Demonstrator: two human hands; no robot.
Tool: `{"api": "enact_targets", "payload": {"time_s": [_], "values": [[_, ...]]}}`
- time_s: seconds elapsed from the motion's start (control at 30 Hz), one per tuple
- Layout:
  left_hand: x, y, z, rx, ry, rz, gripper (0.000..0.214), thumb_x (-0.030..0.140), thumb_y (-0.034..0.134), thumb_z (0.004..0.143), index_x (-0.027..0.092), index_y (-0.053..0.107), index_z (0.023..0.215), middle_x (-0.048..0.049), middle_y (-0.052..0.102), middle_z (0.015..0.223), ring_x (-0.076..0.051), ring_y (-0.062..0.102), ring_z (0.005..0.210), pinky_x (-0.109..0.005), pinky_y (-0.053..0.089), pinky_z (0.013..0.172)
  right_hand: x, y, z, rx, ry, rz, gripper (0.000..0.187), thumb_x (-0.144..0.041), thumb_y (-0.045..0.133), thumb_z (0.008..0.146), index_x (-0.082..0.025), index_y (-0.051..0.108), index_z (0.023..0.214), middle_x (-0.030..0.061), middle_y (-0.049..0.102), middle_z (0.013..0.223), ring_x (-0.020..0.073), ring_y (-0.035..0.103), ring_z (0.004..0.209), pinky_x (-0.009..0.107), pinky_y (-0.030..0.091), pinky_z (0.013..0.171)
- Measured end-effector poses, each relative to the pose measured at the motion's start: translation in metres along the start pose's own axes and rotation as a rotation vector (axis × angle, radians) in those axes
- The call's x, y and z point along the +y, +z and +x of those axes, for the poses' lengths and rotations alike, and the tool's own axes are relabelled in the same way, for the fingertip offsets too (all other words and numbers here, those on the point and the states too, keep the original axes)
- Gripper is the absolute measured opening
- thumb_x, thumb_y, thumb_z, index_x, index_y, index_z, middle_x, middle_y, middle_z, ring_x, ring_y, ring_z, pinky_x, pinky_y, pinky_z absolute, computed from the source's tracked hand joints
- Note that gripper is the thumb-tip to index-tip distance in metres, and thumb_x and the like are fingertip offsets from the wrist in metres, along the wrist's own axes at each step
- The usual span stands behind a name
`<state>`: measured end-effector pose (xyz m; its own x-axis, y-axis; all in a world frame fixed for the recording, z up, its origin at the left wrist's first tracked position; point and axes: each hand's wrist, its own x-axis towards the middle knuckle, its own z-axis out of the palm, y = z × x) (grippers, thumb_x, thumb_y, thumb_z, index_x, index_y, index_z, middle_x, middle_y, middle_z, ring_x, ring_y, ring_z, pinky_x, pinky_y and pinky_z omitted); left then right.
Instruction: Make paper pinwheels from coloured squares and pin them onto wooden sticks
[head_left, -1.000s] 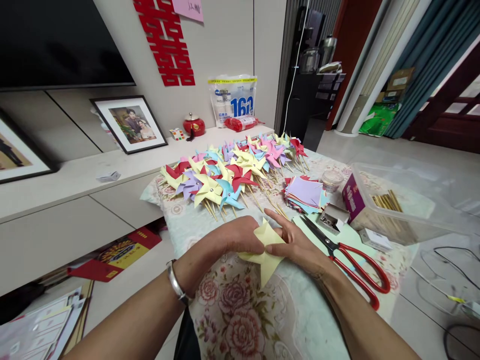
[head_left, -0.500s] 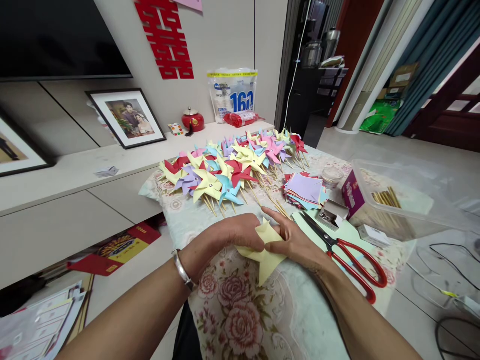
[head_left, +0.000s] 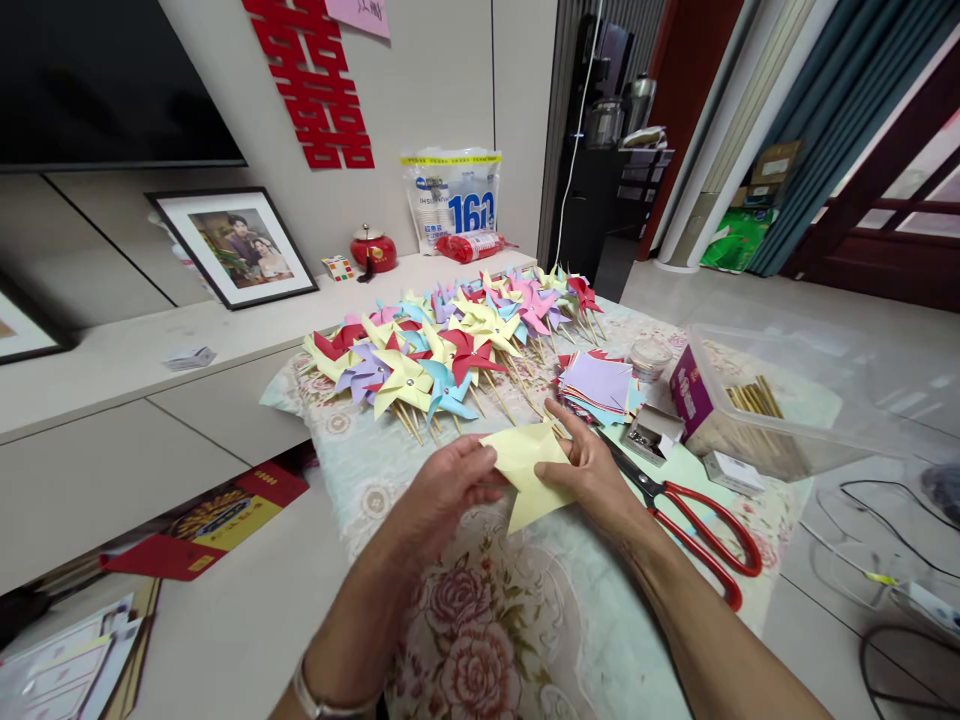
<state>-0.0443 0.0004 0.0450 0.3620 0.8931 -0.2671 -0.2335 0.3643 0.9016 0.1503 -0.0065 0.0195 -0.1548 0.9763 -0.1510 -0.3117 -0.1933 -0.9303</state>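
Note:
Both hands hold a pale yellow cut paper square (head_left: 525, 470) above the flowered tablecloth (head_left: 480, 620). My left hand (head_left: 442, 490) pinches its left side, fingers closed on the paper. My right hand (head_left: 592, 470) grips its right side with thumb on top and forefinger stretched along the edge. Beyond the hands lies a heap of finished paper pinwheels (head_left: 442, 340) on sticks, in yellow, red, blue, purple and pink.
Red-handled scissors (head_left: 690, 520) lie just right of my right hand. A stack of coloured paper squares (head_left: 600, 385), a small box of pins (head_left: 649, 435), a round tin (head_left: 649, 358) and a clear bin with wooden sticks (head_left: 757, 410) stand to the right. A low cabinet (head_left: 150, 370) runs along the left.
Both hands have lifted the yellow paper slightly up and away from me. The left hand has opened its hold from covering the paper to pinching its edge, so more paper shows.

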Motion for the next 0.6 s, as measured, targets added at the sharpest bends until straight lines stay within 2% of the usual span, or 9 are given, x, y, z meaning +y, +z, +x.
{"api": "enact_targets", "payload": {"time_s": [0.07,0.23,0.4,0.6], "values": [[-0.013,0.014,-0.003,-0.005,0.011,-0.057,0.049,0.04,0.081,0.071,0.013,0.07,0.11,-0.0126,0.077,0.099,-0.022,0.071,0.083,-0.031,0.054,0.075,0.001,0.0,0.0,0.019,-0.017,0.001,0.108,-0.02,0.078,0.068,-0.025,0.02,0.159,0.0038,0.078,0.093,0.0195,0.07,0.063,0.03,0.05,0.059],[-0.035,0.041,0.001,0.168,0.039,-0.207,0.058,0.025,0.086,0.058,0.012,0.07,0.112,-0.0098,0.08,0.09,-0.027,0.073,0.086,-0.035,0.056,0.077,0.003,0.003,0.0,0.042,-0.033,-0.001,0.109,-0.022,0.08,0.067,-0.025,0.021,0.158,0.0044,0.078,0.094,0.0201,0.069,0.064,0.029,0.049,0.058],[-0.044,0.045,0.006,0.304,0.058,-0.172,0.05,0.027,0.087,0.057,0.013,0.074,0.103,-0.0064,0.08,0.08,-0.028,0.074,0.083,-0.034,0.057,0.073,0.006,0.005,0.001,0.056,-0.061,-0.022,0.106,-0.022,0.08,0.067,-0.024,0.024,0.157,0.0049,0.079,0.096,0.0196,0.069,0.063,0.029,0.049,0.058],[-0.049,0.042,0.009,0.352,0.1,-0.184,0.039,0.024,0.086,0.057,0.014,0.074,0.093,-0.0041,0.079,0.076,-0.027,0.075,0.08,-0.032,0.057,0.071,0.003,0.01,-0.001,0.048,-0.034,-0.046,0.108,-0.027,0.083,0.065,-0.023,0.026,0.156,0.0045,0.078,0.095,0.0205,0.069,0.066,0.031,0.05,0.062]]}}
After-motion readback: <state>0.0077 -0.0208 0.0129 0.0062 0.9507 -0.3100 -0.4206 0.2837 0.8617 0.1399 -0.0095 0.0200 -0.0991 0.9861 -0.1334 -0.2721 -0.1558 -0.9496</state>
